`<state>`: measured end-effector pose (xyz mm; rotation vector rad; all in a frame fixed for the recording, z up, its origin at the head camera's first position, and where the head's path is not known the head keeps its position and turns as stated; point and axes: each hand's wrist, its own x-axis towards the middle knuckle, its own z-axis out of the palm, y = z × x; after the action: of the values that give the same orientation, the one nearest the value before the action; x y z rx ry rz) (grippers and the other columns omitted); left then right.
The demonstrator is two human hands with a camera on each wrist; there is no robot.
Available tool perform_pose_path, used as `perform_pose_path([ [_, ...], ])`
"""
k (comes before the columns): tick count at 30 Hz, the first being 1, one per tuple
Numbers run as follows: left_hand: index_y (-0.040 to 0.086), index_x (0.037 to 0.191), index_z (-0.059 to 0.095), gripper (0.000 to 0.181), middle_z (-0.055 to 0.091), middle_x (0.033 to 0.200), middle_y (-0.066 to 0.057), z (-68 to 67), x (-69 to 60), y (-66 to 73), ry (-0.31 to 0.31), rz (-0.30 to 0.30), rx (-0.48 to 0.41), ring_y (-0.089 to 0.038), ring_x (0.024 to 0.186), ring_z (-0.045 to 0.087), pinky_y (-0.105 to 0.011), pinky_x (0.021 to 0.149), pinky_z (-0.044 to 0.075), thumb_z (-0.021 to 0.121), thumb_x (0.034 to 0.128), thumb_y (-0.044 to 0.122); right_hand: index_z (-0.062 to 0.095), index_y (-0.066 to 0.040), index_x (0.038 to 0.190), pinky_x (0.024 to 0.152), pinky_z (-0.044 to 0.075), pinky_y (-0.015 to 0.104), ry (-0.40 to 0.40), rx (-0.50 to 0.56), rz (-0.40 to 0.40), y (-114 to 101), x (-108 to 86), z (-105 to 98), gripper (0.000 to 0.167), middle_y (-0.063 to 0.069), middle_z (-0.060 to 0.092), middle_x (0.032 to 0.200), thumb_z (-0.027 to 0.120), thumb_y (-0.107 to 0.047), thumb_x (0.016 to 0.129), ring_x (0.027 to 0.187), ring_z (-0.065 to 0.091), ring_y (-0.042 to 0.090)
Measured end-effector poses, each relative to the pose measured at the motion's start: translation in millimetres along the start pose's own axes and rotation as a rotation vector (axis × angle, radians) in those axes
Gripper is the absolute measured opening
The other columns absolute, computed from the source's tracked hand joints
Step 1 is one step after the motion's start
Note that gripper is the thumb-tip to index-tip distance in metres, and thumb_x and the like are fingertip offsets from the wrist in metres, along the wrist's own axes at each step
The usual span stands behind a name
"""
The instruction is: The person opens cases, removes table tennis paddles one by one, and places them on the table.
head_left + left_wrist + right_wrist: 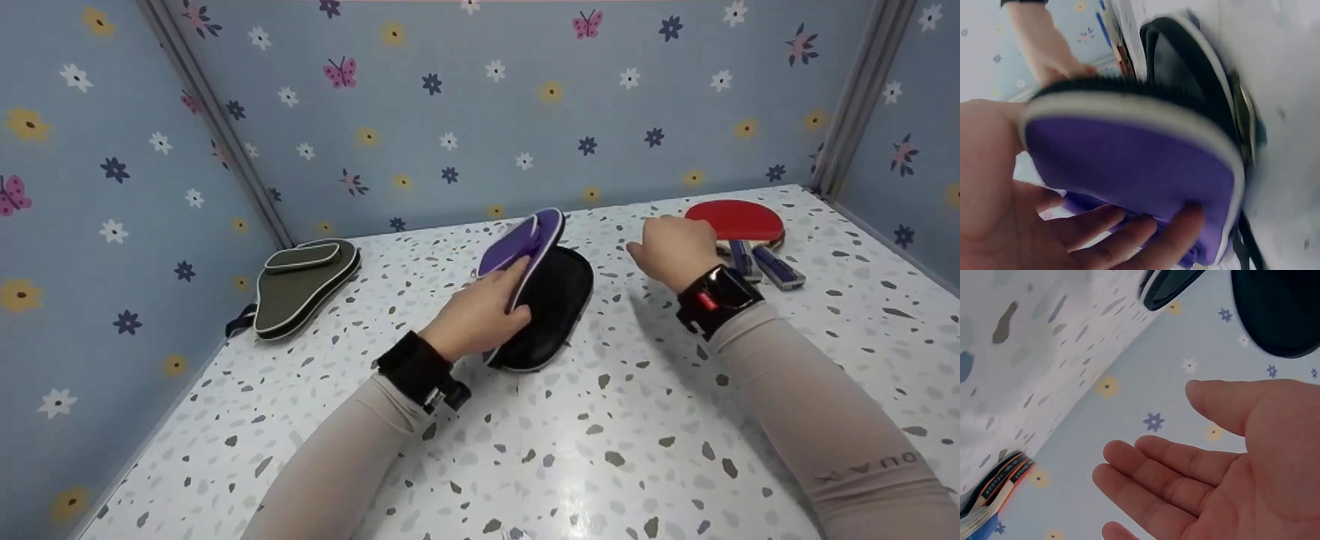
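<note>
A purple table tennis paddle case (510,246) with white piping stands unzipped mid-table, its lid raised over a black inside (555,300). My left hand (480,311) grips the lid's edge, the thumb on the inner side and the fingers across the purple outside. In the left wrist view, the purple lid (1134,152) fills the middle and the fingers spread over it. My right hand (675,249) hovers over the table, holding nothing; the right wrist view shows its fingers relaxed. Beside it lie table tennis paddles with a red face (735,219) and blue handles (778,268).
An olive-green paddle case (300,292) with white piping and a small front pocket lies at the left, near the wall. Flower-patterned blue panels (487,112) enclose the back and sides of the speckled white table (570,465).
</note>
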<state>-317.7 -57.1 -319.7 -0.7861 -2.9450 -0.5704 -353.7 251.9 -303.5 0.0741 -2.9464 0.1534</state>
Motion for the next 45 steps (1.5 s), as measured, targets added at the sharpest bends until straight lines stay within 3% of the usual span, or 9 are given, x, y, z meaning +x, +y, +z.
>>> perform_pose_path([
  [6, 0.015, 0.169, 0.046, 0.065, 0.064, 0.154, -0.016, 13.5, -3.1, 11.1, 0.072, 0.024, 0.157, -0.035, 0.13, 0.068, -0.053, 0.107, 0.056, 0.06, 0.1078, 0.03, 0.071, 0.002, 0.089, 0.082, 0.056, 0.067, 0.029, -0.008, -0.046, -6.2, -1.4, 0.5, 0.046, 0.022, 0.072, 0.089, 0.063, -0.038, 0.11, 0.092, 0.073, 0.047],
  [12, 0.02, 0.173, 0.039, 0.072, 0.063, 0.151, -0.018, 21.8, -4.6, 19.1, 0.107, 0.029, 0.204, -0.039, 0.102, 0.075, -0.055, 0.085, 0.063, 0.061, 0.1063, 0.034, 0.066, -0.002, 0.079, 0.087, 0.053, 0.068, 0.054, -0.011, -0.098, -8.7, -3.3, 2.3, 0.046, 0.018, 0.07, 0.081, 0.062, -0.037, 0.11, 0.089, 0.073, 0.044],
  [17, 0.022, 0.173, 0.039, 0.072, 0.07, 0.136, -0.016, 28.2, -6.6, 24.3, 0.058, 0.047, 0.25, -0.03, 0.085, 0.071, -0.048, 0.073, 0.062, 0.064, 0.1076, 0.038, 0.067, -0.004, 0.078, 0.091, 0.051, 0.071, 0.024, -0.018, -0.125, -10.1, -6.4, 4.4, 0.046, 0.015, 0.07, 0.077, 0.061, -0.037, 0.11, 0.088, 0.073, 0.045],
  [19, 0.021, 0.172, 0.041, 0.069, 0.072, 0.132, -0.015, 29.5, -7.4, 24.4, 0.02, 0.074, 0.259, -0.029, 0.089, 0.072, -0.047, 0.076, 0.063, 0.064, 0.1078, 0.037, 0.069, -0.003, 0.081, 0.091, 0.051, 0.071, 0.012, -0.018, -0.127, -10.0, -7.1, 5.3, 0.045, 0.016, 0.071, 0.079, 0.061, -0.036, 0.11, 0.088, 0.073, 0.044],
  [22, 0.02, 0.17, 0.044, 0.068, 0.071, 0.142, -0.013, 28.9, -8.6, 22.6, -0.079, 0.127, 0.237, -0.03, 0.116, 0.073, -0.048, 0.097, 0.061, 0.066, 0.1082, 0.037, 0.071, -0.001, 0.085, 0.092, 0.05, 0.071, 0.005, -0.014, -0.127, -10.0, -7.2, 6.5, 0.044, 0.016, 0.073, 0.081, 0.061, -0.036, 0.11, 0.089, 0.074, 0.044],
  [25, 0.021, 0.172, 0.041, 0.071, 0.058, 0.162, -0.01, 26.5, -10.3, 20.4, -0.223, 0.182, 0.206, -0.03, 0.145, 0.059, -0.049, 0.118, 0.049, 0.067, 0.1084, 0.04, 0.073, 0.001, 0.088, 0.092, 0.05, 0.072, 0.013, -0.011, -0.14, -11.4, -7.5, 7.0, 0.044, 0.018, 0.074, 0.084, 0.062, -0.036, 0.109, 0.09, 0.074, 0.045],
  [29, 0.023, 0.174, 0.037, 0.074, 0.046, 0.172, -0.008, 25.0, -12.4, 18.0, -0.341, 0.235, 0.242, -0.029, 0.157, 0.045, -0.051, 0.127, 0.037, 0.068, 0.1085, 0.04, 0.074, 0.001, 0.088, 0.092, 0.05, 0.073, 0.023, 0.0, -0.154, -13.3, -8.1, 6.4, 0.043, 0.019, 0.075, 0.083, 0.063, -0.034, 0.108, 0.088, 0.074, 0.045],
  [38, 0.03, 0.166, 0.052, 0.059, 0.047, 0.171, -0.011, 23.1, -12.5, 16.6, -0.347, 0.289, 0.303, -0.031, 0.158, 0.043, -0.052, 0.129, 0.033, 0.067, 0.109, 0.032, 0.076, 0.003, 0.098, 0.098, 0.047, 0.075, -0.028, 0.008, -0.156, -14.7, -6.7, 3.1, 0.041, 0.018, 0.077, 0.089, 0.063, -0.034, 0.109, 0.091, 0.074, 0.043],
  [45, 0.028, 0.163, 0.057, 0.055, 0.046, 0.172, -0.012, 20.4, -9.3, 11.0, -0.351, 0.282, 0.269, -0.033, 0.158, 0.044, -0.051, 0.128, 0.035, 0.067, 0.1086, 0.026, 0.078, 0.003, 0.111, 0.089, 0.055, 0.071, -0.02, 0.0, -0.213, -18.4, -6.1, 5.1, 0.049, 0.022, 0.079, 0.103, 0.063, -0.044, 0.111, 0.097, 0.075, 0.044],
])
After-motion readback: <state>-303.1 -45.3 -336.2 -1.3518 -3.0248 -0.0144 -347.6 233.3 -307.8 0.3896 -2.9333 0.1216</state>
